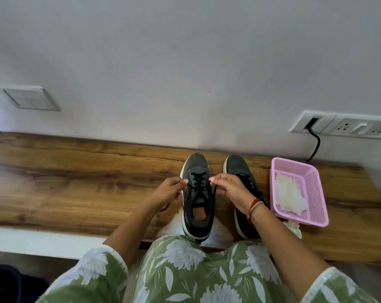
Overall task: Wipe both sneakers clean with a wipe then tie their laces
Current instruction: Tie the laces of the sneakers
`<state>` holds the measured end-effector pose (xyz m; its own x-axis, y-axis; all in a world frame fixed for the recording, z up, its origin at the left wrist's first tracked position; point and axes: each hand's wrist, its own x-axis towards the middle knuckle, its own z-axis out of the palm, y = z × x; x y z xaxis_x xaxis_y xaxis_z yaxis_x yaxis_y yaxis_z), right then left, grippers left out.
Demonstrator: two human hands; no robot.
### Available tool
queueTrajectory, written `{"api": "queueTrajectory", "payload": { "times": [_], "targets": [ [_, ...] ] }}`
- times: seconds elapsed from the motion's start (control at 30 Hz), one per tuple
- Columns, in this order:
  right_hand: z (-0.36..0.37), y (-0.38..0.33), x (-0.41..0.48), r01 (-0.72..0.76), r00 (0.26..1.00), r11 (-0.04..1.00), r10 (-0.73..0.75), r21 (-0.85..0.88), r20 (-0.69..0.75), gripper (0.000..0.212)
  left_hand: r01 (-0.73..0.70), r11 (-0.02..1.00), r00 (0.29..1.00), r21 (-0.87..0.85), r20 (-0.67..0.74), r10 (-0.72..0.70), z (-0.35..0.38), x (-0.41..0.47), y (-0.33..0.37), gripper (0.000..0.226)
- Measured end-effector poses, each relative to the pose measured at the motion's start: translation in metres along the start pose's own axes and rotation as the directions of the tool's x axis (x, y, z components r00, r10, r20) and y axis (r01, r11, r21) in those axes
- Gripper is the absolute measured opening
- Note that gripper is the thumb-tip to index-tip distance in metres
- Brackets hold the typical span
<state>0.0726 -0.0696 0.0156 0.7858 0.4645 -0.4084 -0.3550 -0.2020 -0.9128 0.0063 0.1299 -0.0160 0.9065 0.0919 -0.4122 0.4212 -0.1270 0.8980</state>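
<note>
Head view: the left sneaker (201, 194), dark with a pale sole, stands on the wooden tabletop (86, 182) with its toe to the wall and its heel at the near edge. Its black laces (198, 179) are threaded but not tied. The left hand (169, 191) pinches one lace end just left of this sneaker, thumb and fingers closed on it, and the loose end trails below the hand. The right hand (231, 186) pinches the other end just right of it, fingers curled round the lace. The right sneaker (237, 167) stands parallel, just beside the left sneaker on its right, partly hidden by the right hand and wrist. Further right sits a pink basket (312, 186) holding a white wipe (289, 195); a crumpled wipe (293, 226) lies at the basket's near corner. Beyond it, on the wall, is a socket plate (342, 127) with a black cable (316, 147).
</note>
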Motion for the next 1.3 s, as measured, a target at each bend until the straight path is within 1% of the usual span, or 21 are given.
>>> {"api": "queueTrajectory", "payload": {
  "times": [0.03, 0.1, 0.17, 0.2, 0.23, 0.33, 0.43, 0.5, 0.57, 0.67, 0.77, 0.83, 0.9, 1.0, 1.07, 1.17, 1.3],
  "targets": [
    [0.005, 0.001, 0.003, 0.010, 1.000, 0.998, -0.010, 0.063, 0.006, 0.015, 0.025, 0.988, 0.999, -0.150, -0.028, -0.029, 0.005, -0.001, 0.002, 0.026],
    [0.013, 0.003, 0.011, 0.016, 1.000, 0.981, -0.018, 0.196, 0.011, 0.015, 0.067, 0.920, 0.993, -0.387, -0.064, -0.100, 0.016, 0.002, 0.008, 0.027],
    [0.019, 0.005, 0.016, 0.000, 0.999, 0.947, -0.010, 0.321, 0.031, 0.014, 0.104, 0.827, 0.985, -0.553, -0.058, -0.163, 0.026, 0.005, 0.011, 0.030],
    [0.022, 0.006, 0.019, -0.008, 0.999, 0.934, -0.006, 0.358, 0.038, 0.013, 0.106, 0.803, 0.983, -0.587, -0.058, -0.172, 0.030, 0.008, 0.010, 0.030],
    [0.024, 0.007, 0.021, -0.008, 0.999, 0.928, -0.005, 0.372, 0.033, 0.014, 0.087, 0.806, 0.986, -0.586, -0.067, -0.156, 0.033, 0.010, 0.009, 0.029],
    [0.028, 0.011, 0.025, 0.010, 1.000, 0.927, -0.009, 0.375, -0.004, 0.011, -0.040, 0.885, 0.990, -0.464, -0.139, -0.028, 0.039, 0.013, 0.003, 0.026],
    [0.027, 0.017, 0.026, 0.007, 0.999, 0.904, 0.008, 0.428, -0.033, 0.008, -0.121, 0.913, 0.976, -0.390, -0.213, 0.039, 0.042, 0.011, 0.001, 0.018],
    [0.026, 0.021, 0.027, -0.008, 0.998, 0.883, 0.034, 0.470, -0.047, 0.012, -0.126, 0.917, 0.972, -0.379, -0.232, 0.038, 0.044, 0.012, -0.002, 0.014],
    [0.026, 0.024, 0.028, -0.015, 0.998, 0.867, 0.045, 0.499, -0.048, 0.016, -0.126, 0.913, 0.967, -0.387, -0.252, 0.027, 0.045, 0.014, -0.006, 0.015],
    [0.028, 0.025, 0.029, -0.001, 0.999, 0.880, 0.022, 0.475, -0.038, 0.019, -0.120, 0.901, 0.959, -0.416, -0.285, -0.004, 0.046, 0.014, -0.009, 0.020],
    [0.029, 0.025, 0.029, 0.003, 0.998, 0.897, 0.022, 0.442, -0.052, 0.021, -0.116, 0.858, 0.957, -0.501, -0.286, -0.038, 0.048, 0.012, -0.006, 0.018],
    [0.030, 0.025, 0.029, -0.010, 0.994, 0.886, 0.059, 0.463, -0.092, 0.019, -0.107, 0.815, 0.961, -0.570, -0.268, -0.061, 0.049, 0.011, -0.001, 0.013],
    [0.031, 0.025, 0.029, -0.025, 0.986, 0.878, 0.102, 0.478, -0.135, 0.014, -0.088, 0.795, 0.968, -0.600, -0.239, -0.073, 0.048, 0.010, 0.002, 0.010],
    [0.034, 0.027, 0.030, -0.073, 0.975, 0.861, 0.169, 0.503, -0.146, 0.016, -0.068, 0.810, 0.983, -0.583, -0.179, -0.047, 0.045, 0.012, -0.001, 0.007],
    [0.035, 0.026, 0.030, -0.117, 0.971, 0.850, 0.207, 0.514, -0.121, 0.011, -0.060, 0.849, 0.989, -0.524, -0.147, -0.021, 0.044, 0.013, -0.002, 0.010],
    [0.034, 0.025, 0.031, -0.153, 0.968, 0.849, 0.232, 0.506, -0.097, 0.010, -0.076, 0.886, 0.985, -0.457, -0.171, -0.004, 0.045, 0.015, 0.001, 0.011],
    [0.030, 0.022, 0.030, -0.154, 0.980, 0.877, 0.195, 0.455, -0.044, 0.015, -0.082, 0.864, 0.976, -0.496, -0.217, -0.032, 0.047, 0.017, 0.002, 0.007]
  ]
}}
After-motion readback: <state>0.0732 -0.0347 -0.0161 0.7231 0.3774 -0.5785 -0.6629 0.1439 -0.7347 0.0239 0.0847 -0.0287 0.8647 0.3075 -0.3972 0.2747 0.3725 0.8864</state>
